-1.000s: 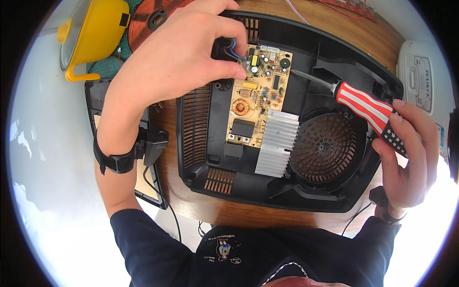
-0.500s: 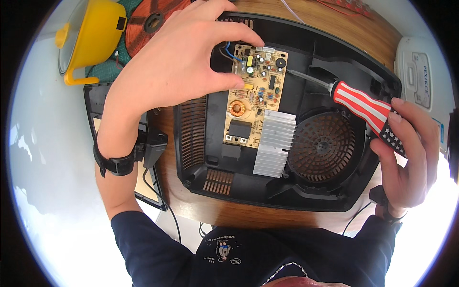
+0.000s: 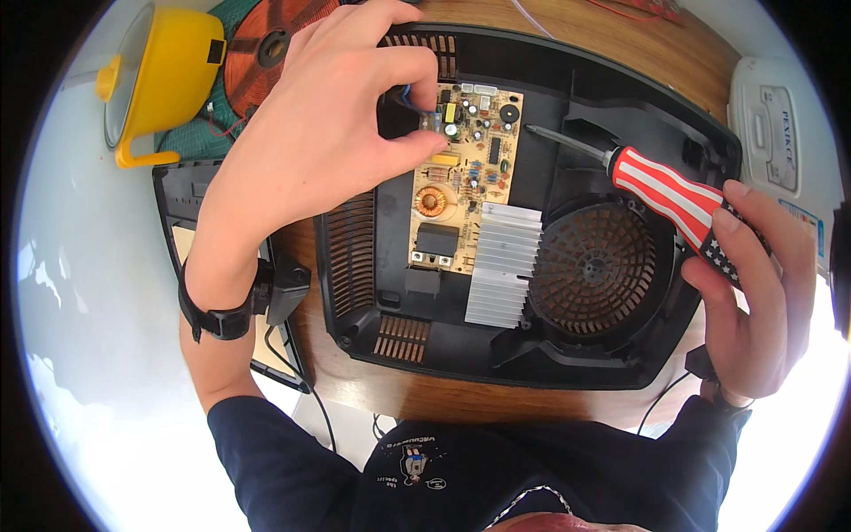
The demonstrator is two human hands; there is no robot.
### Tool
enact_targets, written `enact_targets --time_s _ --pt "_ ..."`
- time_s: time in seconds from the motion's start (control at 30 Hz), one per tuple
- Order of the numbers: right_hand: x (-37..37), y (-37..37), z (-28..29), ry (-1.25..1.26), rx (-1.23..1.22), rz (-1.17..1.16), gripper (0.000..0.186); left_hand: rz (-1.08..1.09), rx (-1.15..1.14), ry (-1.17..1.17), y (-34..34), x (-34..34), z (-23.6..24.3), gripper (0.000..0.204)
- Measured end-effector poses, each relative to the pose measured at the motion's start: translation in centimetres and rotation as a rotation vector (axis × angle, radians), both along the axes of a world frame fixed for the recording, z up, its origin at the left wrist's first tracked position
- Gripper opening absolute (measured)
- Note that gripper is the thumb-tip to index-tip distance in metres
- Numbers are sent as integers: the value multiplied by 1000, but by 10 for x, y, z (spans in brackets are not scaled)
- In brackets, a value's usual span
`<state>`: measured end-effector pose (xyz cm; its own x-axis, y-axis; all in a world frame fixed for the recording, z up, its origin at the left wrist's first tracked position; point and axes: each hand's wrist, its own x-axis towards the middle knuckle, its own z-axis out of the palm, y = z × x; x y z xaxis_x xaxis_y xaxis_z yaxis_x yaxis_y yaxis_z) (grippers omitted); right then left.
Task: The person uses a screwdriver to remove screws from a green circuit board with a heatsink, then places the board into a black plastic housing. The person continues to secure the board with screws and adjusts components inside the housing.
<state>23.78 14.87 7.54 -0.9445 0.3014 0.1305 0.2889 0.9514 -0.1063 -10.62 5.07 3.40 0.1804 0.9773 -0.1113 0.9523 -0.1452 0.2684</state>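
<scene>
My left hand (image 3: 328, 124) reaches over the upper left part of a tan circuit board (image 3: 483, 177). Its thumb and forefinger curl in around a blue wire (image 3: 406, 94) and the small connector where it meets the board; the contact itself is partly hidden. My right hand (image 3: 753, 284) grips a screwdriver (image 3: 669, 193) by its red and white striped handle with white stars. The tip points left, just beside the board's right edge. The board and a finned silver heat sink (image 3: 503, 266) lie in a black plastic housing (image 3: 425, 341).
Right of the heat sink is a round fan grille (image 3: 596, 270). At the upper left are a yellow pot (image 3: 182, 80) and a copper coil (image 3: 275, 44). A dark panel (image 3: 182, 191) lies under my left forearm. A white case (image 3: 767, 133) stands at the far right.
The fingers of my left hand have drawn in from the board's top edge toward the wire. The screwdriver stays in my right hand, nearly still. The whole view shifts slightly.
</scene>
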Motion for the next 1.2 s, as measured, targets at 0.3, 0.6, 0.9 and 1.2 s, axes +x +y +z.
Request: enact_targets --time_s 0.3,0.6,0.9,1.2 --pt "-1 4 1 23 -42 37 46 63 31 -36 -5 7 -12 34" --pt "-5 7 6 18 -10 47 49 49 33 37 -6 5 -13 50" --pt "-8 9 3 41 42 38 46 101 35 71 -5 13 -10 47" --pt "-6 9 3 22 43 45 47 124 58 75 -6 14 -14 44"
